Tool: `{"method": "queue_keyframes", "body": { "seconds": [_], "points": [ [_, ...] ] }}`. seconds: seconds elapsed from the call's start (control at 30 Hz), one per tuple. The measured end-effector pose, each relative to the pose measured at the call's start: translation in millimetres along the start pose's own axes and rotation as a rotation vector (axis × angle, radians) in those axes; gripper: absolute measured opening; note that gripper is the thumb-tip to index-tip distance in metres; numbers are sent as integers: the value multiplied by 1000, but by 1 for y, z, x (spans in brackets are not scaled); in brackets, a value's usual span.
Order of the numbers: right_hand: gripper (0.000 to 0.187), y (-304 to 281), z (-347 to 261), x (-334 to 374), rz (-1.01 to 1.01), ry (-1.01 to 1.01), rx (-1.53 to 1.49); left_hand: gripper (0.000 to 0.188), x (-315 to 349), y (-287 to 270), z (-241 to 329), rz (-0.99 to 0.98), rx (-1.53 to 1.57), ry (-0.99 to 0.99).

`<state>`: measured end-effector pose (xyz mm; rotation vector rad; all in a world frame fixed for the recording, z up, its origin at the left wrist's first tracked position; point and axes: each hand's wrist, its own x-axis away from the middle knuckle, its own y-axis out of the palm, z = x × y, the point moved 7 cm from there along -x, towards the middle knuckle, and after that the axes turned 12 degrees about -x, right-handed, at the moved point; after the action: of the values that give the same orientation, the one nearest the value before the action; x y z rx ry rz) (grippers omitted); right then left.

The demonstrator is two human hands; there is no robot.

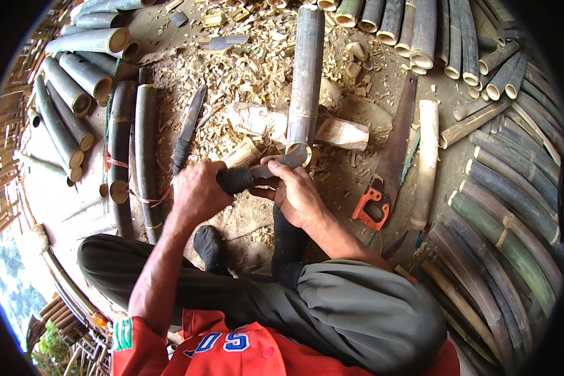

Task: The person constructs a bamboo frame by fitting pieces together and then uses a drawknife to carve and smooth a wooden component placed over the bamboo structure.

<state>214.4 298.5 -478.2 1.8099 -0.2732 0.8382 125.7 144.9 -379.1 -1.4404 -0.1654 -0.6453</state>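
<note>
My left hand [199, 193] is closed around the black wrapped handle of a knife [296, 156]. The blade points right and crosses in front of the near end of a bamboo tube [304, 81]. My right hand [299, 197] pinches the blade between thumb and fingers, close to the handle. That tube leans over a pale, chopped log [344, 133] and runs away from me. On the ground left of the log lies a second knife [191, 119] with a dark wrapped grip.
A handsaw [398, 141] with an orange handle lies to the right, beside a pale stripped pole [426, 163]. Bamboo tubes are stacked at left [146, 144], far right [423, 31] and near right [504, 225]. Wood chips [244, 75] cover the ground ahead; my dark-socked feet [210, 247] are close below my hands.
</note>
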Motion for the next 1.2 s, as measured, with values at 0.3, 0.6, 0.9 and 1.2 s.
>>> {"method": "queue_keyframes", "body": {
  "seconds": [0.3, 0.6, 0.9, 1.2],
  "points": [
    [22, -4, -3, -9, -251, 76, -608, 1, -18, -62, 119, 157, -702, 384],
    [28, 8, -9, 6, 79, 8, 255, 55, 32, 47, -15, -48, 332, -161],
    [29, -4, -9, 1, -229, 11, -542, 8, -6, -75, 97, 172, -413, 247],
    [32, -4, 19, 54, -158, 139, -264, 28, 27, -22, 103, -321, -370, 513]
  ]
}}
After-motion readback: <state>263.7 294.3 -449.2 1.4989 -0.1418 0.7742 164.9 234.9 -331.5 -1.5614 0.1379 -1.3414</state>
